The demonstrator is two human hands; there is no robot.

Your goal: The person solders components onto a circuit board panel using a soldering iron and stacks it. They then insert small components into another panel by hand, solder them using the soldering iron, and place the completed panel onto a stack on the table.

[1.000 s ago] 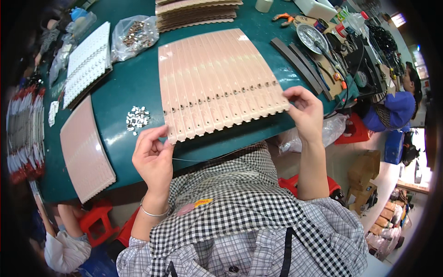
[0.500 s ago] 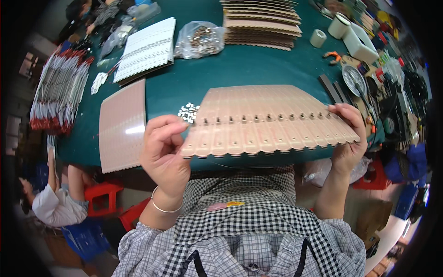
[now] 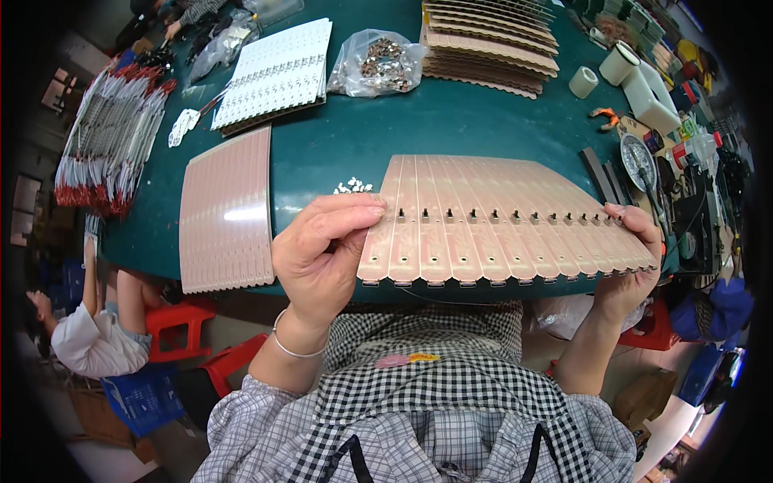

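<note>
A pinkish-tan circuit board panel (image 3: 475, 189) with a scalloped near edge is held up level over the table's front edge. Narrow strips make up the panel, and a row of small dark switch-like parts runs across it. My left hand (image 3: 322, 245) pinches its left edge between thumb and fingers. At the opposite edge, my right hand (image 3: 632, 262) grips the right end, its fingers partly behind the panel. Just beyond my left fingers lies a small heap of silvery-white parts (image 3: 353, 186), partly covered by the hand.
Left of me lies a pink panel stack (image 3: 225, 213), with white panels (image 3: 274, 76) behind it. A bag of small metal parts (image 3: 378, 64) and a tall panel stack (image 3: 491, 44) stand farther back. Tape rolls (image 3: 583, 82), a metal dish (image 3: 638, 159) and tools crowd the right. Another person (image 3: 101, 338) sits at left.
The panel and both hands have shifted right in view, and the panel's top face is tilted more toward me. My left hand now hides more of the silvery heap. Both grips stay.
</note>
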